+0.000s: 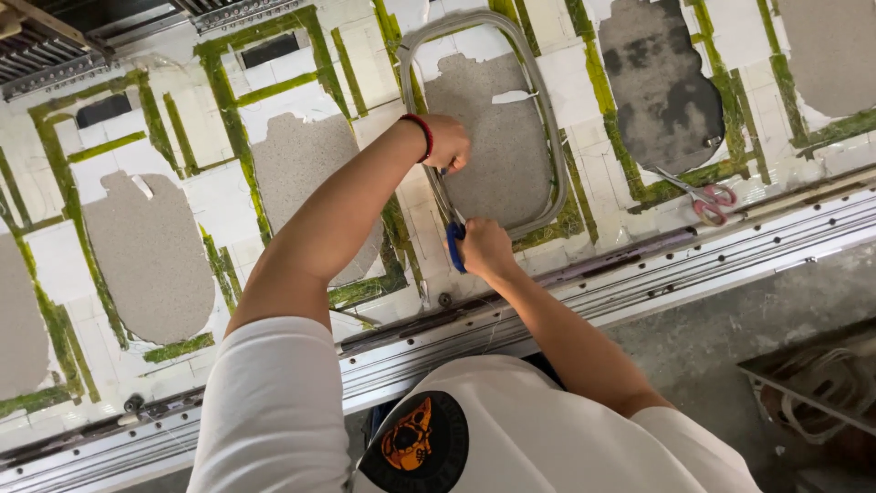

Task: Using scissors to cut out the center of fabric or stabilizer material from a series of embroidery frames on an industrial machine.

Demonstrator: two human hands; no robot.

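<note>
My left hand point(446, 142), a red band at its wrist, is closed on the left side of a grey rounded hoop frame point(550, 137). The frame lies around a grey felt-like piece point(497, 151) on the white worktable point(210, 196). Just below, my right hand point(484, 248) grips blue-handled scissors point(453, 239). Their blades point up along the frame's left side toward my left hand. A small white scrap point(511, 96) lies on the grey piece.
More grey cut-out pieces point(151, 256) point(659, 87) lie in a row, bordered by green tape strips point(233, 119). Pink-handled scissors point(707, 201) rest at the right. A metal rail point(639, 274) runs along the table's near edge. Concrete floor point(730, 329) and coiled cord point(821, 393) are at the lower right.
</note>
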